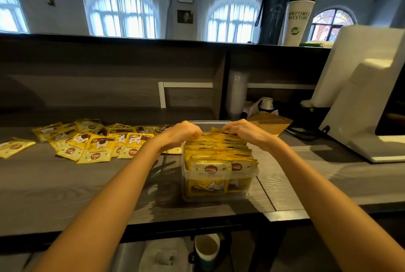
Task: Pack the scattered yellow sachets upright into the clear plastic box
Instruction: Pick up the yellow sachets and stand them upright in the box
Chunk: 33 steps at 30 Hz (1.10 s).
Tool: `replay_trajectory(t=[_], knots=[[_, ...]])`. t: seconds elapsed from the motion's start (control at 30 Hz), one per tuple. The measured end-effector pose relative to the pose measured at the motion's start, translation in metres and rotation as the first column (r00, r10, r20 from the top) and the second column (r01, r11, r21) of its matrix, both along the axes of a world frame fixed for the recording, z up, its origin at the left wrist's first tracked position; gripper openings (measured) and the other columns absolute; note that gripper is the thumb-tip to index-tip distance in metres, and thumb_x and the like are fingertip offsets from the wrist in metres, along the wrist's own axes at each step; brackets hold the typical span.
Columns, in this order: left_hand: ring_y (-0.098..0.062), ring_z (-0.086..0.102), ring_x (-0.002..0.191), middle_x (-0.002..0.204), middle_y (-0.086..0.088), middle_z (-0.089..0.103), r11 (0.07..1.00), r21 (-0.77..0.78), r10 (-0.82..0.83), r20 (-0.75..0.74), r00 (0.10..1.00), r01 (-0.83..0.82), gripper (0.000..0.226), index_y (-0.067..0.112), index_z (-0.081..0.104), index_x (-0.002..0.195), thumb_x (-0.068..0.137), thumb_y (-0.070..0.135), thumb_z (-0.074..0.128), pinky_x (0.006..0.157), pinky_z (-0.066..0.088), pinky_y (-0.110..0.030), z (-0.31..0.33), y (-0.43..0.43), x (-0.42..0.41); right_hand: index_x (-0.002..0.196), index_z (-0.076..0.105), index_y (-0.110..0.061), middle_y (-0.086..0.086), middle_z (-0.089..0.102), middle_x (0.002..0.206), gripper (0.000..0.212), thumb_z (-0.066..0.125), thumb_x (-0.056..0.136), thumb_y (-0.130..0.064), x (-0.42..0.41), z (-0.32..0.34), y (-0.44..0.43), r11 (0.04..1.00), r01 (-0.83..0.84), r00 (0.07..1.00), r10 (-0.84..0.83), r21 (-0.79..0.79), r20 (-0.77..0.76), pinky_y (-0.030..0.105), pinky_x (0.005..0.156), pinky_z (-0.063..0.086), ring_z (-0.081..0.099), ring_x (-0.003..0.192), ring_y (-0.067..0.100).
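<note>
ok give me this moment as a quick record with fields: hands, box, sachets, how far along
left hand: fingers curled onto the top edges of the packed sachets, far end of the row
right hand: same, on the row's right side
packed sachets: upright, front to back, filling most of the box
clear plastic box: open, on the counter
loose sachets: many, lying flat in an overlapping pile left of the box
progress: partly done, the pile is not yet packed
</note>
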<state>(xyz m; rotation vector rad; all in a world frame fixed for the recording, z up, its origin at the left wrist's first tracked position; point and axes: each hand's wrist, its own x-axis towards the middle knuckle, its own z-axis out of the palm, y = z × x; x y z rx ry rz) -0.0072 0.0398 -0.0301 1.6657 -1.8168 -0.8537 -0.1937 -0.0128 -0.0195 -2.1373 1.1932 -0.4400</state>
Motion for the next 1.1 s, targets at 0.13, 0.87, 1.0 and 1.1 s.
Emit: replay_trajectory(t=[0.13, 0.87, 1.0, 1.1], knots=[[-0.016, 0.044, 0.08, 0.082, -0.009, 0.047, 1.0, 0.006, 0.018, -0.008, 1.0, -0.018, 0.021, 0.007, 0.05, 0.074, 0.085, 0.022, 0.042, 0.077, 0.037, -0.031, 0.0, -0.004, 0.002, 0.126, 0.054, -0.004, 0.014, 0.052, 0.132, 0.037, 0.028, 0.099, -0.006, -0.001, 0.0, -0.001, 0.999, -0.037, 0.999, 0.037, 0.028, -0.005, 0.024, 0.093, 0.032, 0.046, 0.125, 0.026], [-0.022, 0.056, 0.101, 0.104, -0.007, 0.065, 0.986, -0.128, 0.103, -0.073, 0.992, -0.111, 0.042, 0.004, 0.067, 0.106, 0.098, 0.027, 0.032, 0.086, 0.041, -0.034, -0.01, -0.009, 0.002, 0.106, 0.061, -0.002, 0.007, 0.059, 0.104, 0.042, 0.027, 0.1, -0.025, 0.001, -0.006, -0.003, 0.999, 0.007, 0.994, -0.01, 0.033, 0.113, 0.028, 0.091, 0.032, 0.053, 0.1, 0.019], [-0.017, 0.057, 0.1, 0.106, -0.008, 0.064, 0.955, -0.24, 0.166, -0.062, 0.984, -0.176, 0.038, 0.006, 0.065, 0.106, 0.099, 0.021, 0.031, 0.075, 0.043, -0.022, -0.007, -0.008, 0.0, 0.113, 0.064, 0.001, 0.015, 0.06, 0.125, 0.05, 0.025, 0.101, -0.028, 0.004, -0.002, -0.001, 1.0, 0.026, 0.992, -0.025, -0.002, 0.127, 0.03, 0.097, 0.032, 0.052, 0.119, 0.026], [-0.017, 0.059, 0.101, 0.106, -0.011, 0.066, 0.898, -0.348, 0.258, -0.078, 0.963, -0.269, 0.03, 0.006, 0.066, 0.106, 0.097, 0.014, 0.038, 0.076, 0.042, -0.023, -0.004, -0.005, 0.003, 0.097, 0.069, -0.003, 0.014, 0.067, 0.108, 0.051, 0.026, 0.101, -0.03, 0.012, 0.0, 0.001, 0.982, 0.063, 0.998, -0.06, -0.178, 0.022, 0.037, 0.103, 0.034, 0.057, 0.104, 0.025]])
